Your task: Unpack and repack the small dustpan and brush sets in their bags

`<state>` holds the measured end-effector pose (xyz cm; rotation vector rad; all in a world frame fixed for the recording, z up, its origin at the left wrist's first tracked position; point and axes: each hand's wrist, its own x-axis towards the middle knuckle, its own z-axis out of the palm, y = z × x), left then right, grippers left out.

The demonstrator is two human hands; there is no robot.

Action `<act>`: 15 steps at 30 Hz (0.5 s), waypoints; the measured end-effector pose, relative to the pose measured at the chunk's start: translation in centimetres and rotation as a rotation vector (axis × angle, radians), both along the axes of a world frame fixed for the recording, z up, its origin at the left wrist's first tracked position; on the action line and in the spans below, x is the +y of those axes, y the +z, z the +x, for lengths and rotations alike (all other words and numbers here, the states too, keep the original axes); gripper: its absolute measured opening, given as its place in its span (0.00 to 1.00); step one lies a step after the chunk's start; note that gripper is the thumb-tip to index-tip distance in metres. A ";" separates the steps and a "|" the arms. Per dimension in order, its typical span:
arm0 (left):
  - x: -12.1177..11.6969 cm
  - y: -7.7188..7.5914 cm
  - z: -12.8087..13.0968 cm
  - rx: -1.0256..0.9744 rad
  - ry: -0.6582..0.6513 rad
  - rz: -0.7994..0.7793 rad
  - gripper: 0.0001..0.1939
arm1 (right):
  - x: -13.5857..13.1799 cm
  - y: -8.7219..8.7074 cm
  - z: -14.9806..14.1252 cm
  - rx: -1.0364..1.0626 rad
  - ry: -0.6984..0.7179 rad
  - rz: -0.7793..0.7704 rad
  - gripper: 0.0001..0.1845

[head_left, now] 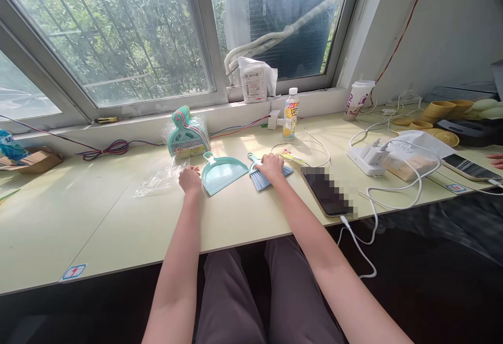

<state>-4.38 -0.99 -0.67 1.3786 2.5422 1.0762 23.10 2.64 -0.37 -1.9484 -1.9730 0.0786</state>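
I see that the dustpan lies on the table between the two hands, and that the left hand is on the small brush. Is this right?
Not quite. The head view shows the right hand on the small brush, not the left hand. The rest is right: the dustpan lies on the table between the two hands.
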 end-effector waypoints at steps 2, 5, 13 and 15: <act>0.0 0.0 0.3 0.049 0.017 -0.084 0.19 | 0.0 0.0 0.0 0.012 0.003 -0.016 0.18; 0.1 0.0 0.6 0.137 -0.028 -0.206 0.21 | 0.1 -0.1 0.0 0.034 -0.003 -0.028 0.16; -0.4 0.1 3.3 0.170 -0.267 -0.243 0.15 | 0.2 0.2 -0.9 0.227 0.064 0.108 0.11; -0.6 0.1 4.9 0.183 -0.340 -0.238 0.15 | 0.0 0.2 -1.5 0.245 0.142 0.123 0.10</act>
